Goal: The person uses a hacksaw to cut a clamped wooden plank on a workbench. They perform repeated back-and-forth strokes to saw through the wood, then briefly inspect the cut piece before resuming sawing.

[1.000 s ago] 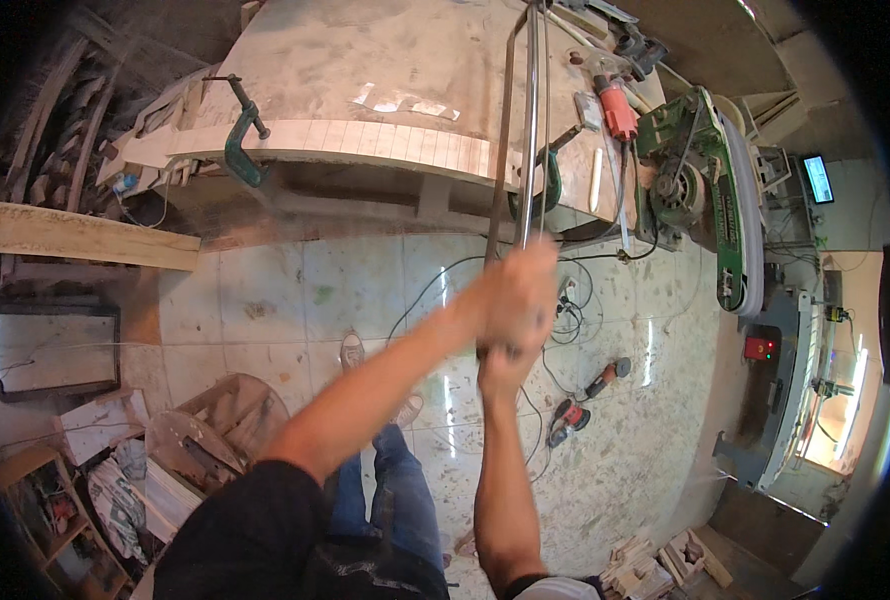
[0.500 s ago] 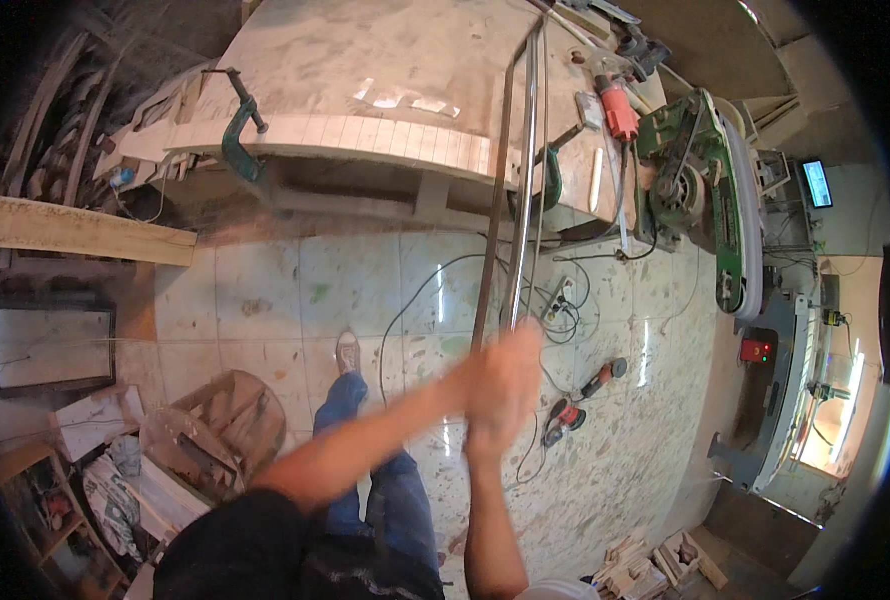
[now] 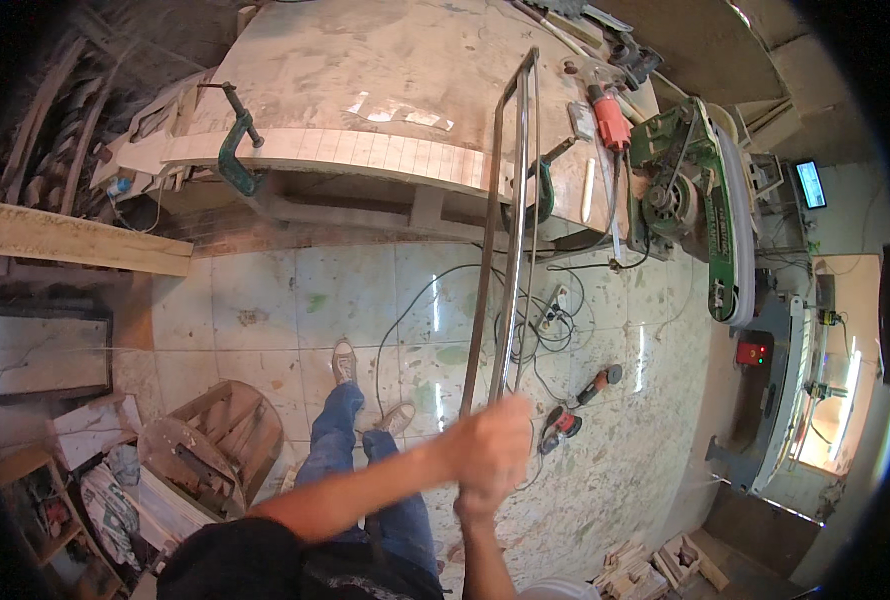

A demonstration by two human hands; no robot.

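My left hand (image 3: 490,440), blurred, is closed round the near end of a long metal frame (image 3: 512,280) made of chrome and darker parallel bars. My right hand (image 3: 480,485) is closed just below and partly behind it on the same end; the grip itself is hidden. The frame's far end reaches over the workbench (image 3: 295,70). Along the bench's front edge lies a pale strip of wood with pencil lines (image 3: 325,142), with a green C-clamp (image 3: 235,160) at its left. A second C-clamp (image 3: 545,190) stands beside the frame at the right.
A red power tool (image 3: 610,120) lies on the bench beside a green belt sander (image 3: 720,260). Two hand sanders (image 3: 562,428) and coiled cords are on the tiled floor (image 3: 355,290). A wooden reel (image 3: 210,450) and timber beam (image 3: 80,238) are at the left.
Both my hands have moved down toward my body with the metal frame, whose far end is lower in the picture. My two shoes and more of my legs show now.
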